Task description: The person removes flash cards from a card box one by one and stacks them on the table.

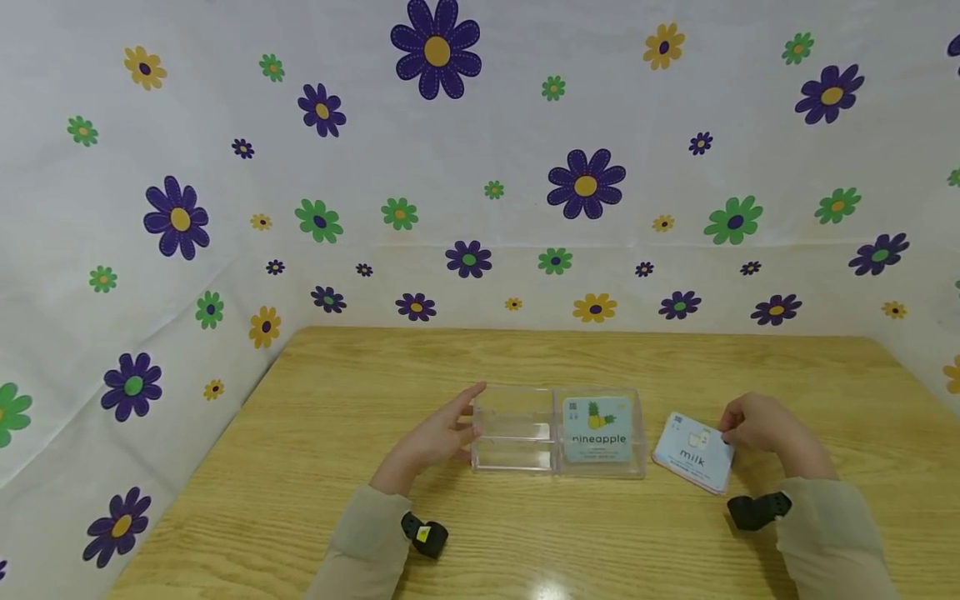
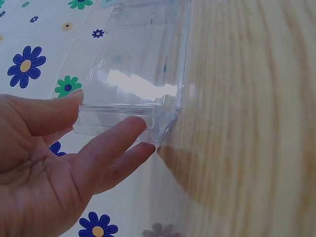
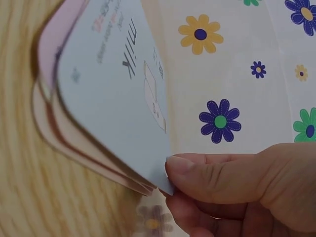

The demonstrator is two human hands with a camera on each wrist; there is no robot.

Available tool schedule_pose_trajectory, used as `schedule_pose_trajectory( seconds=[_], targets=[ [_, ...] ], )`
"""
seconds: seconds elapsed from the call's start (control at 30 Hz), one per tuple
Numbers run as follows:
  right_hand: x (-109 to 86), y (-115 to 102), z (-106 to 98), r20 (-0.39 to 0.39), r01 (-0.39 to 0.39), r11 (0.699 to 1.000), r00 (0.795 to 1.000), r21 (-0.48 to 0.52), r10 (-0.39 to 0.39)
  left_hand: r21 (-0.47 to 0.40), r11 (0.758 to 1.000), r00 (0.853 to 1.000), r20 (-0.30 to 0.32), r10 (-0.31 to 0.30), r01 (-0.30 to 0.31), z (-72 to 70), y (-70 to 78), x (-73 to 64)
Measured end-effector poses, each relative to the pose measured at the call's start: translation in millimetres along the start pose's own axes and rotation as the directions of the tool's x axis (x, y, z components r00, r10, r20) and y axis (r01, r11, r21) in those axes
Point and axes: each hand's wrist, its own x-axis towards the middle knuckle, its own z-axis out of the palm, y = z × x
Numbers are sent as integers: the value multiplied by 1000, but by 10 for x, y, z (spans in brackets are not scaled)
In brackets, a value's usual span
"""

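Note:
A clear plastic box (image 1: pixel 517 429) with two compartments stands on the table. Cards with a pineapple card (image 1: pixel 597 433) on top lie in its right compartment, while the left one shows only bare plastic. My left hand (image 1: pixel 435 433) touches the left end of the box, fingers fairly straight in the left wrist view. To the right of the box is a small stack of cards, topped by a light blue milk card (image 1: pixel 693 454). My right hand (image 1: pixel 765 429) pinches that card's corner between thumb and fingers; the right wrist view shows the cards below (image 3: pixel 54 128) slightly fanned.
A wood-grain table (image 1: pixel 337 375) holds everything. White cloth (image 1: pixel 495 150) with purple, green and yellow flowers hangs behind and at the sides. A black wrist camera (image 1: pixel 426 535) sits on the left wrist and another black camera (image 1: pixel 757 510) on the right.

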Motion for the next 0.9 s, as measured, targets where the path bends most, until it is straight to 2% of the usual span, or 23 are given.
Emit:
schedule_pose_trajectory(
  seconds=[0.23, 0.53, 0.9],
  targets=[
    [14, 2, 9, 7, -11, 1000, 1000, 17, 11, 13, 1000, 1000, 0, 4, -4, -5, -25, -8],
    [13, 33, 58, 2, -9, 1000, 1000, 28, 9, -11, 1000, 1000, 18, 10, -9, -13, -70, -10],
    [14, 49, 21, -15, 45, 999, 999, 2, -45, -4, 1000, 1000, 1, 7, -7, -4, -46, 11]
  ],
)
